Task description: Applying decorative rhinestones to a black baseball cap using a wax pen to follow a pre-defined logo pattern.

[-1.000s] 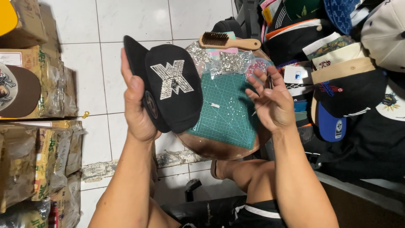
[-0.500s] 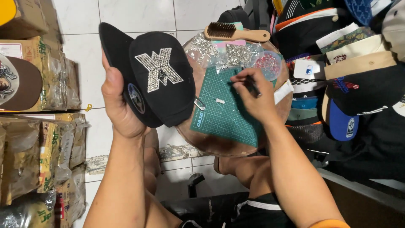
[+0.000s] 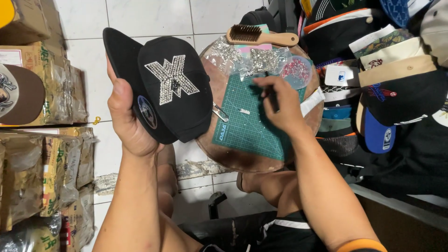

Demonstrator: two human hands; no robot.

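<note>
A white tiled floor lies under a small round brown table, and the person sits at it with bare knees below the tabletop. On the table rests a green gridded cutting mat, with clear plastic bags of small silver studs at its far edge and a clear round dish of red beads just beside them. A wooden brush with dark bristles lies beyond the bags.

The left hand is closed around the brim side of a black flat-brim cap with a silver rhinestone cross-shaped emblem on its front, holding it up off the table to the left of the mat, emblem facing the camera. The right hand hovers over the mat's far part, its fingers pinched on a thin dark stick-like tool whose tip points toward the stud bags. A small silvery metal piece lies on the mat near that hand.

To the right, a pile of caps in black, blue, tan and white crowds the floor. To the left stand stacked cardboard boxes wrapped in plastic, with a brown cap resting against them.
</note>
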